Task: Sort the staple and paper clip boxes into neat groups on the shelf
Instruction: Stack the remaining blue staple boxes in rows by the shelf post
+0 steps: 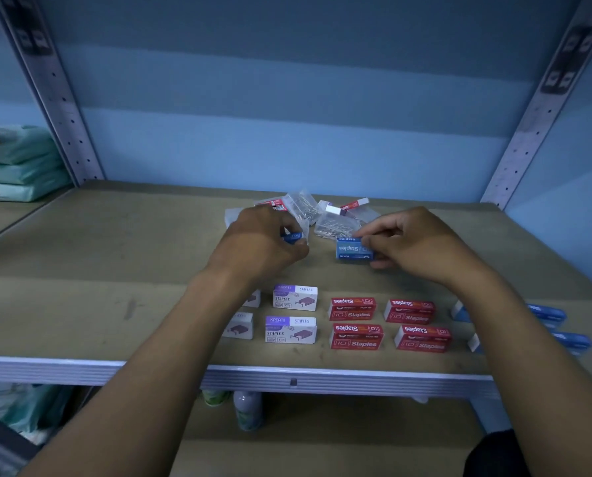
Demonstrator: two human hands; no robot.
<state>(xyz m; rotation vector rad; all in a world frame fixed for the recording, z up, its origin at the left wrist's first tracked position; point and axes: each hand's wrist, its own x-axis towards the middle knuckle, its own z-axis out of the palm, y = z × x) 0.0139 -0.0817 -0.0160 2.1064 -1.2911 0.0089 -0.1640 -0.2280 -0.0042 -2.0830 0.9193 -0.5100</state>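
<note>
1. Head view, the hands: the right hand (415,246) is pinching a blue staples box (353,248) between thumb and curled fingers, holding it just in front of the unsorted pile. The left hand (263,242) is curling its fingers round a second blue box (293,237), mostly hidden under the fingers, so only a blue corner is showing.

2. Head view, the shelf (81,270): the sorted groups are sitting along the front edge. White-and-purple staples boxes (294,297) are lying at the left in two rows, partly covered by the left forearm. Red staples boxes (353,308) are forming a two-by-two block in the middle. More blue boxes (546,313) are lying at the far right, partly hidden behind the right forearm.

3. Head view, the pile: clear paper clip boxes (336,223) and a stray red box (355,203) are lying jumbled at the back, between and beyond the two hands.

4. Step in hand, as a judgement: the person is picking out the blue boxes from the pile, with the purple and red groups looking largely done.

5. The next move is probably calling for both blue boxes to go right, beside the blue group, squared to its rows and not knocking the red block on the way.
</note>
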